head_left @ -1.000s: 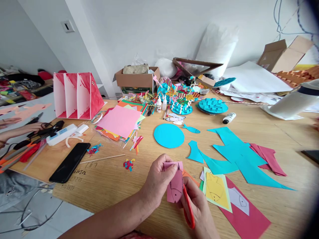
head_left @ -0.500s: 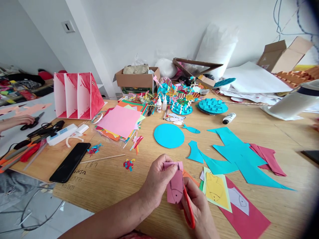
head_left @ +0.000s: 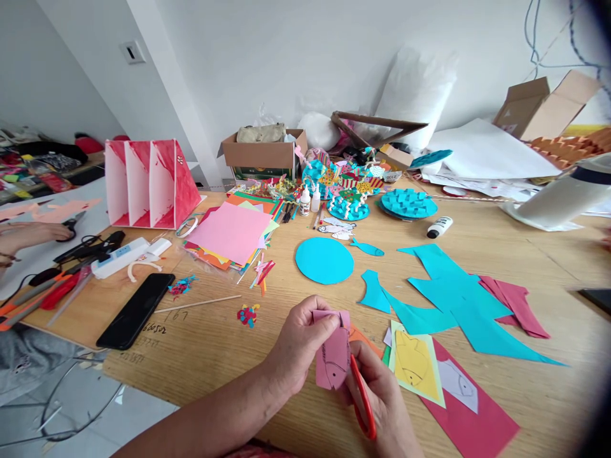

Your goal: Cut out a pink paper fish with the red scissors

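Near the table's front edge, my left hand [head_left: 301, 346] is closed on a pink piece of paper [head_left: 333, 362], thumb on top. A fish with an eye and a curved gill line is drawn on the paper. My right hand [head_left: 379, 391] is wrapped round red-handled scissors [head_left: 365, 407] at the paper's right edge. Most of the blades are hidden behind the paper and fingers. To the right lie a yellow paper with a drawn fish [head_left: 413, 359], a pale lilac paper fish [head_left: 458, 385] and a dark red sheet [head_left: 482, 420]. Behind my hands rests a blue paper disc [head_left: 324, 261].
Blue paper offcuts [head_left: 443, 286] spread to the right. A black phone [head_left: 136, 312], a thin wooden stick [head_left: 200, 303] and a stack of coloured paper [head_left: 229, 232] lie left. Another person's hand [head_left: 35, 236] holds black scissors [head_left: 71, 227] at far left. Glue bottles [head_left: 305, 202] stand at the back.
The pink paper has tilted slightly, its lower end shifting left, while both hands keep their hold. At far left the other person's hand has moved a little to the right.
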`<state>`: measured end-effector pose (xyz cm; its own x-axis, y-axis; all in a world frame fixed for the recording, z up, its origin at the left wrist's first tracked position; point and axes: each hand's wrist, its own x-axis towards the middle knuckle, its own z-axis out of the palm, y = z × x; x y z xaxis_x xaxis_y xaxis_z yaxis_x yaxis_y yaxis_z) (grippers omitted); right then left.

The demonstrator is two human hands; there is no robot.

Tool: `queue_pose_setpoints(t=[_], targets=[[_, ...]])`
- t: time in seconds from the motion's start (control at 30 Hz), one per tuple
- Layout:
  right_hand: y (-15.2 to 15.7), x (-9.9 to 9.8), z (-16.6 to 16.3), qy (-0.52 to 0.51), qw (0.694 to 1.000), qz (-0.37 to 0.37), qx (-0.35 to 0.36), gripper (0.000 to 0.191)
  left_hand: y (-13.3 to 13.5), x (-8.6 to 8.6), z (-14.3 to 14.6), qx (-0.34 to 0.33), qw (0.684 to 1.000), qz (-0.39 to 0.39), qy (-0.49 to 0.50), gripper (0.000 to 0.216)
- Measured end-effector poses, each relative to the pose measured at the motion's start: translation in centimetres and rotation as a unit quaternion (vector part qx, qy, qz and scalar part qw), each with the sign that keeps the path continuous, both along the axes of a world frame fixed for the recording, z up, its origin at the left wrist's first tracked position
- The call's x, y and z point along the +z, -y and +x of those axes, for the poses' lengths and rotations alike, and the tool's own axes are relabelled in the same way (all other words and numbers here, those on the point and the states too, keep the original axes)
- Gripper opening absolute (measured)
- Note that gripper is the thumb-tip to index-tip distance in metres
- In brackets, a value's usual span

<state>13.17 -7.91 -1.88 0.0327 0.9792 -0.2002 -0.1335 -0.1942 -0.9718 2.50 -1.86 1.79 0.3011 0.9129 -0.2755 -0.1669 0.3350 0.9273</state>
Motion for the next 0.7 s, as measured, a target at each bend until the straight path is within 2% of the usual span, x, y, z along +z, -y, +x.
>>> queue_pose_setpoints(t=[0.17, 0.43, 0.7], targets=[[0.0, 0.1, -0.1, 0.017, 1.000, -0.008, 0.004, 0.044, 0.0, 0.0, -0.1, -0.002, 1.000, -0.007, 0.002, 0.020], [0.1, -1.2, 0.1, 0.031, 0.999, -0.033, 0.029, 0.040, -0.2, 0.1, -0.4, -0.008, 1.000, -0.012, 0.003, 0.021], [-0.1, 0.1, 0.3, 0.084, 0.995, -0.047, 0.034, 0.039, -0.5, 0.2, -0.9, -0.027, 0.999, 0.005, -0.017, 0.017]])
